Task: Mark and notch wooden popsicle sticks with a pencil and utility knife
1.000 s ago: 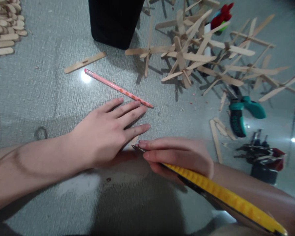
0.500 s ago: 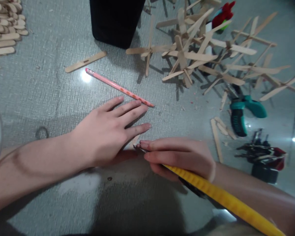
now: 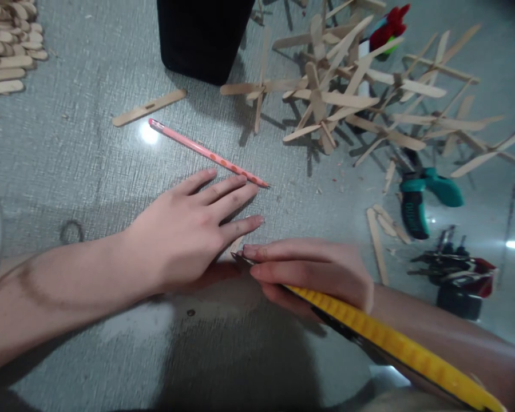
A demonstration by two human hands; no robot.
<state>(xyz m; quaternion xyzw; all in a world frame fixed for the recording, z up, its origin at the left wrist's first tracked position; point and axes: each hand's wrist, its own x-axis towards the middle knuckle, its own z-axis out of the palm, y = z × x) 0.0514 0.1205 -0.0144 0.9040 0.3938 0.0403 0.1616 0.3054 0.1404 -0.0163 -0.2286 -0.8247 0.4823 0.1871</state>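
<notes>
Our left hand (image 3: 184, 229) lies palm down on the counter (image 3: 111, 171), fingers spread, its thumb hidden from view. Just beside its index finger, a pale bit of craft stick (image 3: 236, 245) shows; the rest of the stick seems to be under the hand, though we cannot tell how it is gripped.

Our right hand (image 3: 317, 272) pinches the yellow utility knife (image 3: 369, 323) far forward, fingers close together near the metal, with the blade tip (image 3: 242, 258) at the visible wood.

This looks like fine cutting or scoring, so we judge that light, short strokes would serve best – thin wood tends to split along the grain if forced. The weak point is the left hand, very near the tip: we'd want the stroke aimed away from its fingers and thumb, and the stick pinned firmly flat.

The pink pencil (image 3: 197, 150) lies against the left fingertips, and a notched craft stick (image 3: 149, 107) rests beyond it – perhaps useful for comparing the cut.
</notes>
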